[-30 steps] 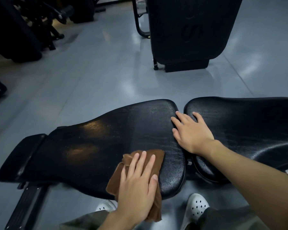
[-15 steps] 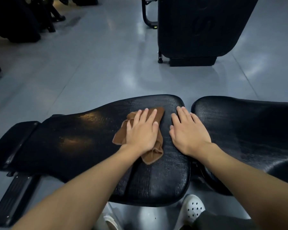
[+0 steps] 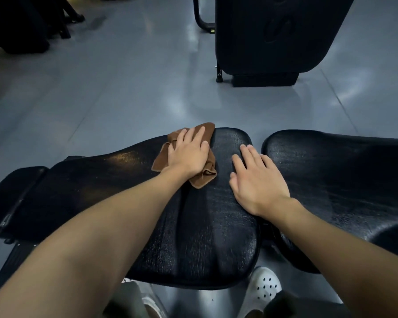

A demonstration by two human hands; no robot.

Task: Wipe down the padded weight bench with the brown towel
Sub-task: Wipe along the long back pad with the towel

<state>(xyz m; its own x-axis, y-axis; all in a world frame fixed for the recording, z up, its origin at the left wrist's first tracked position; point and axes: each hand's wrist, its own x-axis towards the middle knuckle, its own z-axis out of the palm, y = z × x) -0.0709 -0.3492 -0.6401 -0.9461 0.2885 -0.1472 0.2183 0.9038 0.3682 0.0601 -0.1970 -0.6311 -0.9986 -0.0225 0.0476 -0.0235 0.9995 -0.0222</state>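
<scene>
The black padded weight bench [image 3: 207,226] stretches across the view in two pads with a gap between them. A crumpled brown towel [image 3: 205,175] lies at the far edge of the left pad. My left hand [image 3: 189,154] presses flat on top of the towel, fingers pointing away from me. Palm down, my right hand [image 3: 255,180] rests on the same pad near the gap, fingers spread, holding nothing. The right pad [image 3: 331,171] is untouched by either hand.
Grey glossy floor [image 3: 124,99] lies beyond the bench. Another black padded machine [image 3: 274,35] stands at the far right, dark gym equipment [image 3: 21,24] at the far left. My white perforated shoes [image 3: 262,290] show under the near edge. A smaller black pad [image 3: 12,196] ends the bench at left.
My left hand has pushed the towel from the near edge across the pad to its far edge. My right hand has stayed planted by the gap.
</scene>
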